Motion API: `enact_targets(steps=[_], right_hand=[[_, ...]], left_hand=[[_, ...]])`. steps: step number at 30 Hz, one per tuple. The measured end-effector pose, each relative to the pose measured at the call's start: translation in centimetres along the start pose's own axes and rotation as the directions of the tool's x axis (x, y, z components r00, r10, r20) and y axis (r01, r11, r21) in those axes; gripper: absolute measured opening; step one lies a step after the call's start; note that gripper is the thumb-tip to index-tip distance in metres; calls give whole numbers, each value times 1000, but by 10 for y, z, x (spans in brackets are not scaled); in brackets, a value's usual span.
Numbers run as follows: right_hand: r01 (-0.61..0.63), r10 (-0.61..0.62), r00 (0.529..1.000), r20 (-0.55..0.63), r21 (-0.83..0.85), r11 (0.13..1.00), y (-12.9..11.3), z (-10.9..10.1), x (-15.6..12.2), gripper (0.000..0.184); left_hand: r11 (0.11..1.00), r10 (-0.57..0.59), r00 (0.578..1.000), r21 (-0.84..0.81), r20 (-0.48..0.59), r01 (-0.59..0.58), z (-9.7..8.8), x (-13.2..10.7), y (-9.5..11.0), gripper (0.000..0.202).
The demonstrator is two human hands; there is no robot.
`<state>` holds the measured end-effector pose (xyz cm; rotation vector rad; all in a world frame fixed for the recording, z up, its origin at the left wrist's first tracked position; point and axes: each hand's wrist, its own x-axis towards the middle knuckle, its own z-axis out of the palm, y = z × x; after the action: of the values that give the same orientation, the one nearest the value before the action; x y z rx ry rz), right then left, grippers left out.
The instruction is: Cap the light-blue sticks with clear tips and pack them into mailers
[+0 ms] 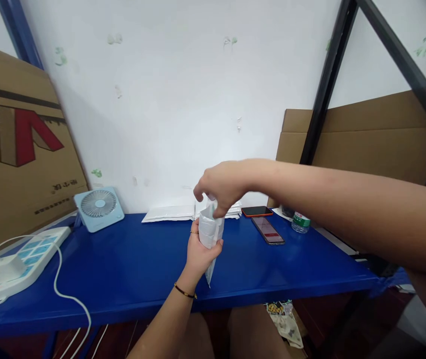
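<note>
A white mailing bag (pixel 208 234) stands upright over the front of the blue table, its mouth spread at the top and a pointed lower corner hanging down. My left hand (pixel 202 252) is wrapped round it, with the thumb on its right side. From above, my right hand (pixel 222 184) reaches to the mouth with bent fingers, the thumb touching the rim. Something whitish shows between those fingers, but I cannot make out what it is. The bag's inside is mostly hidden.
Flat white packets (pixel 170 213) lie along the wall. To the right are two phones (pixel 268 230) and a plastic bottle (pixel 300 223). A light-blue fan (pixel 100 207) and a power strip (pixel 39 257) with a white cable occupy the left. Cardboard (pixel 14 164) leans beside the table (pixel 130 269).
</note>
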<state>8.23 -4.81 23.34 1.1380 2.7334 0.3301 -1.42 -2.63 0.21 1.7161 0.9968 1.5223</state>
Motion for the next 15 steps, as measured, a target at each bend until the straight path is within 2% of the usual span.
enact_targets(steps=[3,7,10,11,13,15], right_hand=[[142,-146,989,20,142,980,18,-5,-12,31],[191,-202,979,10,284,940,37,13,-17,26],[163,-212,975,61,444,881,42,31,-13,26],[158,-200,979,43,466,870,41,37,-12,26],[154,-121,987,-104,424,893,38,49,-11,26],[129,-36,946,-322,273,953,35,62,-12,30]], left_hand=[[992,-32,998,-119,54,38,-6,0,-10,73],[953,-17,979,-294,201,77,-13,-1,-17,68],[926,-32,988,-368,148,85,-11,-2,-9,64],[922,-54,991,-375,123,97,-10,-3,-6,59],[919,-91,991,-375,99,122,-6,-3,1,46],[918,-105,992,-377,68,123,-3,-2,6,37]])
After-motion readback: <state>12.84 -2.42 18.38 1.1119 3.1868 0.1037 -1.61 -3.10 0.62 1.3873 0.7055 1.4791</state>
